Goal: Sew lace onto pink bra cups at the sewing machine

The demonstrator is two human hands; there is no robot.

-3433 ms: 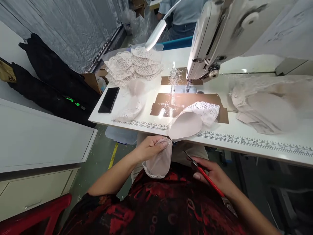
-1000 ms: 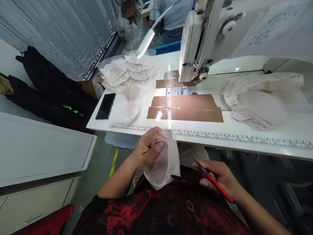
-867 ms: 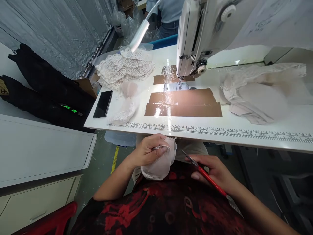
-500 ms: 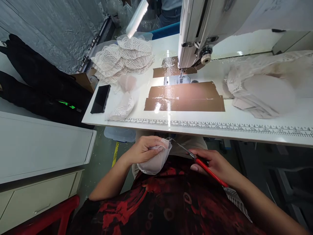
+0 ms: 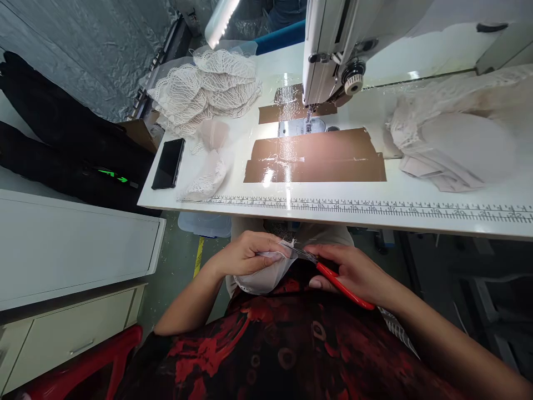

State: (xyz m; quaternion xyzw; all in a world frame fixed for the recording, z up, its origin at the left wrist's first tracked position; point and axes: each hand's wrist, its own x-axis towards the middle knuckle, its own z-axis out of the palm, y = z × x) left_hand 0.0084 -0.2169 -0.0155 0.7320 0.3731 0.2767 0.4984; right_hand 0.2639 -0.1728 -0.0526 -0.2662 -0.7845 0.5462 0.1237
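My left hand pinches a white sheer fabric piece with a scalloped lower edge, held over my lap below the table edge. In my right hand are red-handled scissors. Their metal blades point left and reach the upper edge of the fabric, close to my left fingertips. Whether the blades are parted is too small to tell. A few loose threads stick up at that edge.
Above my hands is the white table with a printed ruler edge. On it stand a sewing machine, stacked lace pieces, a joined pair of pale pieces, a phone and a fabric pile at right.
My right hand has moved left with the scissors, bringing the blades up to the fabric's edge. My left hand stays nearly in place. The view has shifted slightly.
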